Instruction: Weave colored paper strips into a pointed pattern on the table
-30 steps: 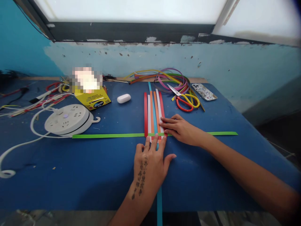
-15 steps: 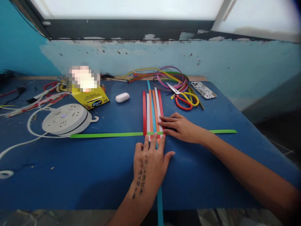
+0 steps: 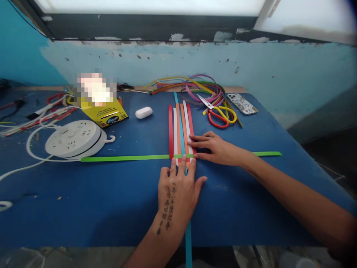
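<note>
Several coloured strips, among them a red strip, a white strip and an orange strip, stand side by side on the blue table. A long blue strip runs through their middle and down past the table's front edge. Crosswise, a green strip weaves through the bundle. With fingers spread, my left hand presses its fingertips on the lower ends of the strips. My right hand lies at their right side, fingers outstretched and touching the white and red strips; it covers part of the green strip.
Scissors with red and yellow handles, a coil of strips and a phone lie at the back right. To the left are a white earbud case, a yellow box and a round power strip with its cable.
The view has tilted and shifted slightly. Both hands stay in nearly the same place on the strips, and nothing has been picked up or let go.
</note>
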Motion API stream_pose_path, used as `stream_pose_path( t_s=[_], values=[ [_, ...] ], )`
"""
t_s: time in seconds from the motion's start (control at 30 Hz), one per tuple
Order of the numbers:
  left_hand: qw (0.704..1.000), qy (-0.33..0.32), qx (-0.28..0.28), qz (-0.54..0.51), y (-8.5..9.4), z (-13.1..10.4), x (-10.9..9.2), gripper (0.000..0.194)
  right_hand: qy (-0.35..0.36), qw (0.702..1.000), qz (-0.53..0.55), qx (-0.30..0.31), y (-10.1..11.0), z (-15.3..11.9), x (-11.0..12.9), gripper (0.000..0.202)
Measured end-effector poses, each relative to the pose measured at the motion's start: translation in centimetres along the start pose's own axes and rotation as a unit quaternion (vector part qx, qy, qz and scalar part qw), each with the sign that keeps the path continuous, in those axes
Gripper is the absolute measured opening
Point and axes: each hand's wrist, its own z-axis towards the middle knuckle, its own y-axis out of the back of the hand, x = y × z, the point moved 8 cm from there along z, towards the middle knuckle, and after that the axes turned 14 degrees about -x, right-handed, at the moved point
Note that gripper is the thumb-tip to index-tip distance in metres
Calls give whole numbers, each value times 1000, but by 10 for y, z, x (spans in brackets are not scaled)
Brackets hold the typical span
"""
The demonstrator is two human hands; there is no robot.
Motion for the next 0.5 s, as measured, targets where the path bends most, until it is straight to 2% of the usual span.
stream_pose_path(
  t_s=[0.3,0.5],
  values=[
    [1000,-7,-7,4,-1,-1,0,54,-16,1000,15,13,0,1,-2,53],
    [999,-9,-43,-3,-4,-4,1,55,-13,1000,8,0,2,0,-1,51]
  ],
)
